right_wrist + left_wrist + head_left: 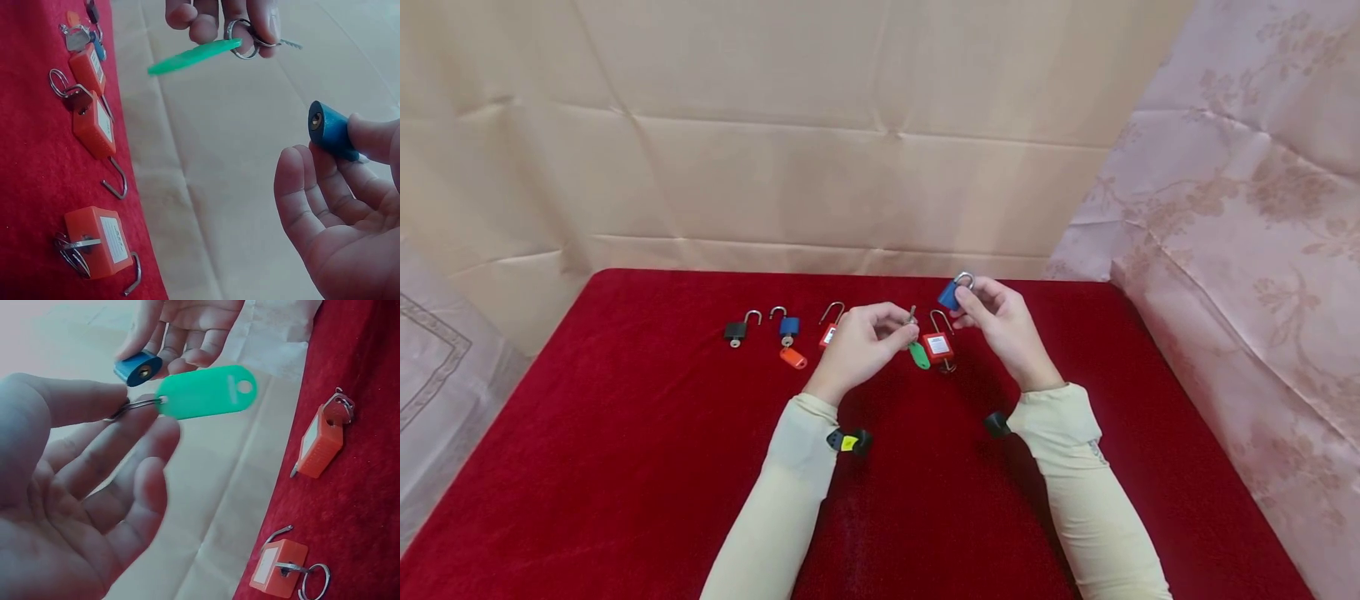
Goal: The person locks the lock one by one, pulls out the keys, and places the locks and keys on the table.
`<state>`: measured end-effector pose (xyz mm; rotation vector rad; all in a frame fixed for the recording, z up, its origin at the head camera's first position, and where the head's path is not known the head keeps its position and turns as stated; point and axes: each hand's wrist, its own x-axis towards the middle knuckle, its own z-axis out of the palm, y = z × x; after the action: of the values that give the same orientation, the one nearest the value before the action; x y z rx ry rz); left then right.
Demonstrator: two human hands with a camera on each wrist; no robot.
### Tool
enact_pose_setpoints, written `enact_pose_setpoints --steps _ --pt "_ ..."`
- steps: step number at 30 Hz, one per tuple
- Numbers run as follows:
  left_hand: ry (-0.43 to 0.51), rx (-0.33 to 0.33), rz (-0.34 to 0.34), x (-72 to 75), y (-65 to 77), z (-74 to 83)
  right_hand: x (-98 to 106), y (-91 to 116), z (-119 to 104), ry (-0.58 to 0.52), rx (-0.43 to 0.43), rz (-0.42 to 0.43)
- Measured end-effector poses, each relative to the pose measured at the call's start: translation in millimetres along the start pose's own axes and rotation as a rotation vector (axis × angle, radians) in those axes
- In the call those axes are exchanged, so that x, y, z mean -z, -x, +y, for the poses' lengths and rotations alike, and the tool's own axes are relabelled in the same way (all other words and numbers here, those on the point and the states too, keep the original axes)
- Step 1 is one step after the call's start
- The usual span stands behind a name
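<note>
My left hand pinches a small metal key between thumb and fingers. From the key's ring hangs a green tag. Held up to the right, a blue padlock sits between the thumb and fingers of my right hand, its shackle swung open. The brass keyhole in the padlock's base faces toward the left hand. Key and padlock are apart, both above the table. In the left wrist view most of the key is hidden behind the fingers.
On the red cloth lie a black padlock, another blue padlock with an orange tag, and red padlocks with keys in them. Their shackles are open. A beige curtain hangs behind the table.
</note>
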<state>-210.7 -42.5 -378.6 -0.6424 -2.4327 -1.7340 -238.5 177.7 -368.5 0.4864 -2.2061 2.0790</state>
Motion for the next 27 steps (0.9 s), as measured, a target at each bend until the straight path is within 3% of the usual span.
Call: enact_pose_setpoints --steps 10,22,27 --pt "-0.057 0.053 -0.110 2.0 0.9 -4.5 -1.0 -0.2 1.6 0.035 -0.012 -0.014" --pt "0.091 0.106 -0.224 -1.8 1.8 0.0 0.5 0.5 1.7 0.042 -0.005 -0.053" --pt "0.126 0.170 -0.251 -3.7 2.4 0.7 1.0 1.5 0.7 0.049 -0.006 -0.075"
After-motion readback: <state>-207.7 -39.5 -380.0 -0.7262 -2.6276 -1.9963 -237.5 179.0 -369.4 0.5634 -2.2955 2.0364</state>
